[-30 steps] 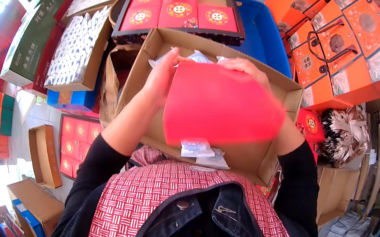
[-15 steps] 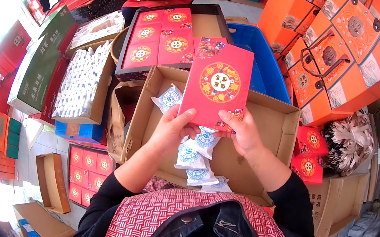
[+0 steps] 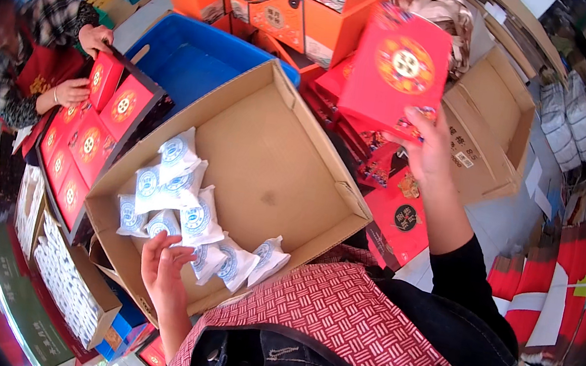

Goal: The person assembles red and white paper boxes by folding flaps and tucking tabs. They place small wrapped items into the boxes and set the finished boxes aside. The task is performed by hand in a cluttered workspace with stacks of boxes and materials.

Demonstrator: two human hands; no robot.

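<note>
My right hand (image 3: 425, 143) grips a red box (image 3: 394, 74) with a round gold emblem by its lower corner, holding it out to the right beyond the cardboard tray (image 3: 278, 129). Other red boxes lie partly hidden under and beside it. Over the tray's near left part, my left hand (image 3: 165, 264) hangs with fingers apart and nothing in it. Just beyond its fingertips are several white wrapped packets (image 3: 168, 189) with blue round prints, heaped in the tray. The tray's right half shows bare brown cardboard.
A co-worker's hands (image 3: 75, 91) touch red boxes in a black-edged case (image 3: 162, 108) at the left. Behind the tray stand a blue bin (image 3: 194, 59) and orange gift boxes (image 3: 281, 22). Cartons (image 3: 490, 120) lie at right; a box of white sachets (image 3: 66, 275) is at lower left.
The view has turned to the right. Both hands held the red box over the tray; now the left has let go, and the right has carried it to the right side.
</note>
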